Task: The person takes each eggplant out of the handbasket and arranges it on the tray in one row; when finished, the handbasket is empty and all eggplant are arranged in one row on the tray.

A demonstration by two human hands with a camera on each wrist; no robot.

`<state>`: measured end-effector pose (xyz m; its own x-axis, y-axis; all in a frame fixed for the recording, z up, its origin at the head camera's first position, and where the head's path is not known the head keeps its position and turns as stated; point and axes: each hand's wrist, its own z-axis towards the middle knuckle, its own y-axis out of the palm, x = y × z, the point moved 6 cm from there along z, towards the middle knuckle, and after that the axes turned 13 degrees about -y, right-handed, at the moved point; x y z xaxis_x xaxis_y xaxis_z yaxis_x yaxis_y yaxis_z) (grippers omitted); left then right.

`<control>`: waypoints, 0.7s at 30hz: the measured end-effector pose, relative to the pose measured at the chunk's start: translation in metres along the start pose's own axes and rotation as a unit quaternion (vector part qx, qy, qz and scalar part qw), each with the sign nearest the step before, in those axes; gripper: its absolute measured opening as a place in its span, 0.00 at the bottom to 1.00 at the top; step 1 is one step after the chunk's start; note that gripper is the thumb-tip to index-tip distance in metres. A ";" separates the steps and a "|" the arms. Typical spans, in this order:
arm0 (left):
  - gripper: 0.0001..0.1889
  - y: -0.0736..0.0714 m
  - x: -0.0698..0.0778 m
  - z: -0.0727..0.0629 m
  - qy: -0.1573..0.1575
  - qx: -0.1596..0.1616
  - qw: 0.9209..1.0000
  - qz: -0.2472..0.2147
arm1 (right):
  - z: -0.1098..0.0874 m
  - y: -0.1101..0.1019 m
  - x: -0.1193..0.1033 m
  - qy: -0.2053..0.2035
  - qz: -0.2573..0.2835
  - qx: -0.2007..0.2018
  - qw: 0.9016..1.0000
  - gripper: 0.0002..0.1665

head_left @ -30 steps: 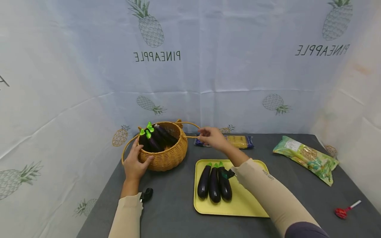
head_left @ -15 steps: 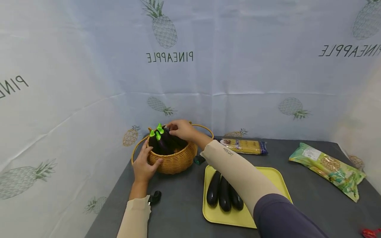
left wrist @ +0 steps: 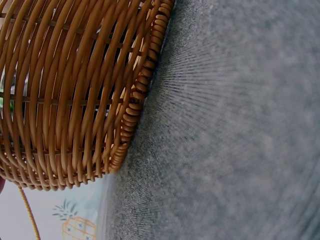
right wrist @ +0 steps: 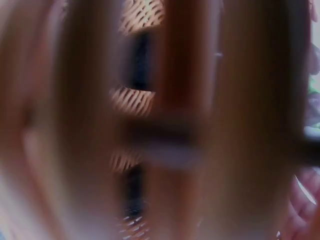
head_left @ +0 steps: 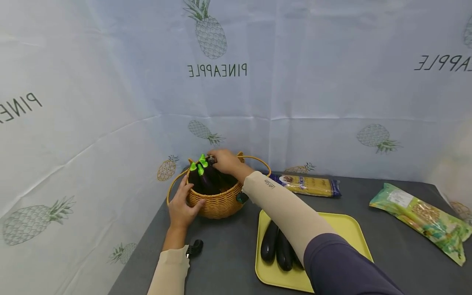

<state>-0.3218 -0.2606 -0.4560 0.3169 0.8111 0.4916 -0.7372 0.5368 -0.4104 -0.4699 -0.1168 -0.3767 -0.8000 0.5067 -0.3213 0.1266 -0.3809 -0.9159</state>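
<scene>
A round wicker basket [head_left: 217, 207] with two loop handles stands at the back left, holding several dark eggplants [head_left: 208, 182], some with bright green caps. My left hand [head_left: 183, 211] holds the basket's left side, fingers at the rim and thumb across the front. Reaching over the right rim, my right hand [head_left: 225, 160] pinches the top of an eggplant [head_left: 211, 159] with a dark stem end. The left wrist view shows the basket's woven wall [left wrist: 70, 95] close up, its base on the dark cloth. Blurred wicker strands [right wrist: 255, 120] block most of the right wrist view.
A yellow tray [head_left: 348, 225] with eggplants [head_left: 284, 252] lies front right, partly under my right forearm. Behind it is a yellow and blue packet [head_left: 309, 185]. Farther right lies a green bag [head_left: 420, 217]. A pineapple-printed cloth [head_left: 313, 90] hangs behind the table.
My right hand has left the basket's right handle and moved left into the basket, onto an eggplant's top. My left hand stays on the basket. The head view has turned rightward.
</scene>
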 end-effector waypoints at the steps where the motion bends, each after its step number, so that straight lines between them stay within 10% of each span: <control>1: 0.42 0.000 0.001 0.000 0.001 -0.001 1.000 -0.001 | -0.001 0.000 0.000 0.001 -0.009 -0.002 1.000 0.30; 9: 0.42 0.002 0.006 -0.001 0.002 -0.005 1.000 -0.004 | -0.006 0.002 0.003 0.014 -0.077 -0.047 0.996 0.36; 21: 0.44 0.001 0.001 -0.002 -0.002 -0.004 1.000 0.001 | -0.018 -0.006 0.004 -0.012 -0.029 0.018 0.999 0.30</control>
<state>-0.3209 -0.2585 -0.4574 0.3133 0.8112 0.4938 -0.7335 0.5370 -0.4167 -0.4640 -0.0984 -0.3765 -0.8188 0.5108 -0.2622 0.0585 -0.3801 -0.9231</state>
